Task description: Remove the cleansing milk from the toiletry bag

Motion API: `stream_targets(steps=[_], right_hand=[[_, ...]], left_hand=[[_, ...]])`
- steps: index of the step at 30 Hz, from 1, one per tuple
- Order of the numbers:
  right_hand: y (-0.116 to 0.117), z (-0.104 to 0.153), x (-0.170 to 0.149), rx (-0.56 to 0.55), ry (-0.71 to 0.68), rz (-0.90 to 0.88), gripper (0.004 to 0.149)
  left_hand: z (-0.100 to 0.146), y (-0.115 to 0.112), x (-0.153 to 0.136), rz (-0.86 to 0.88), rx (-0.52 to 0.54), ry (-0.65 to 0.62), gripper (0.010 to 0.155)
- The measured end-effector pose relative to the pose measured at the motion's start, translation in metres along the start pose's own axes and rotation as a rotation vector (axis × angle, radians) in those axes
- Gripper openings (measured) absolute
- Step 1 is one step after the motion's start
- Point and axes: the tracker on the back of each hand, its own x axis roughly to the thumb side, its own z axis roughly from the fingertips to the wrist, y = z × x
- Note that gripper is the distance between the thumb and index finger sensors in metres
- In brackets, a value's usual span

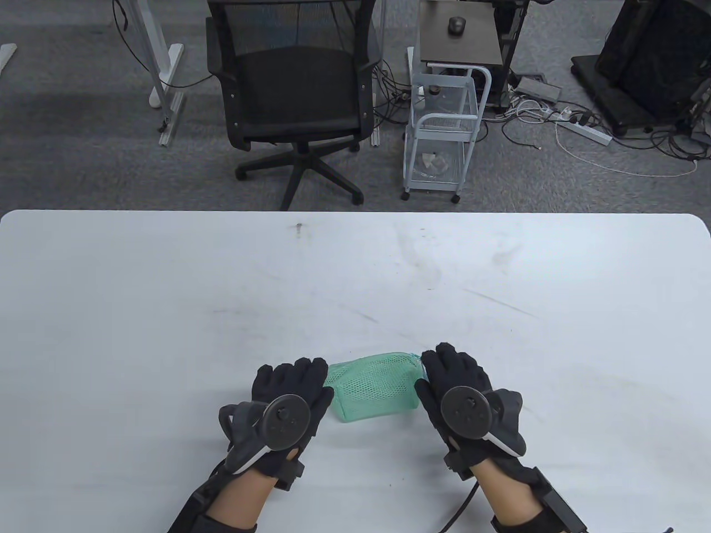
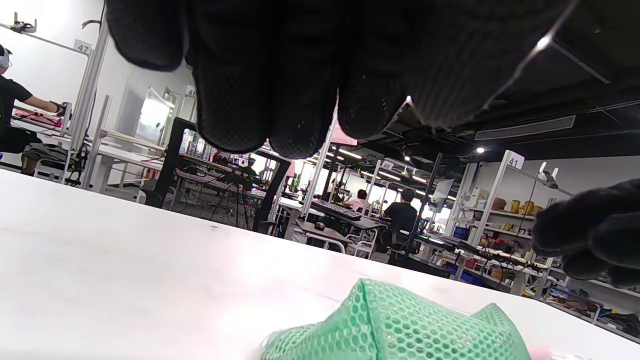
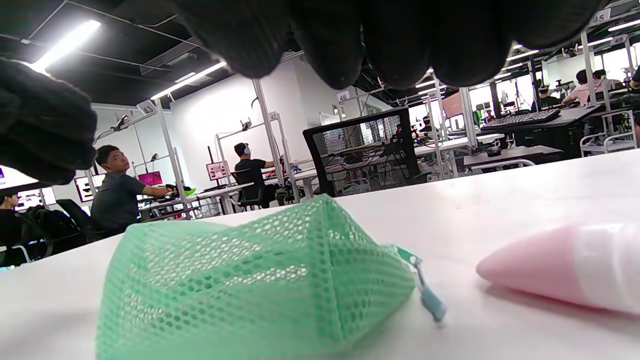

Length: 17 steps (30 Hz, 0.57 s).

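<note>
Since the cleansing milk (image 3: 565, 272) already lies outside, right of the toiletry bag (image 1: 373, 387), left hand (image 1: 289, 402) and right hand (image 1: 458, 391) flank the bag, fingers together, gripping nothing.

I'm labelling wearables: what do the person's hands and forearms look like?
Both hands, left hand and right hand, wear black knit gloves. A dark grey round tracker is strapped on each back. Black wrist straps, bare forearms, a black cable by the right wrist.

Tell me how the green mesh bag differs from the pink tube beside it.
The green mesh bag is netted and see-through; the pink tube is smooth and opaque. The bag stands up in a peak, while the tube lies flat and low. Both rest on the white table, apart, neither gripped.
</note>
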Motion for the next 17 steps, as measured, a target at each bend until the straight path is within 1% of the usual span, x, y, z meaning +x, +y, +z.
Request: stream_targets(steps=[7, 17], right_hand=[[0.0044, -0.0001, 0.0032, 0.040, -0.001, 0.019, 0.056], [0.0048, -0.0004, 0.0034, 0.066, 0.009, 0.023, 0.056]], left_hand=[[-0.0001, 0.0008, -0.0010, 0.007, -0.001, 0.007, 0.054], [-0.0003, 0.0000, -0.0010, 0.013, -0.011, 0.008, 0.054]])
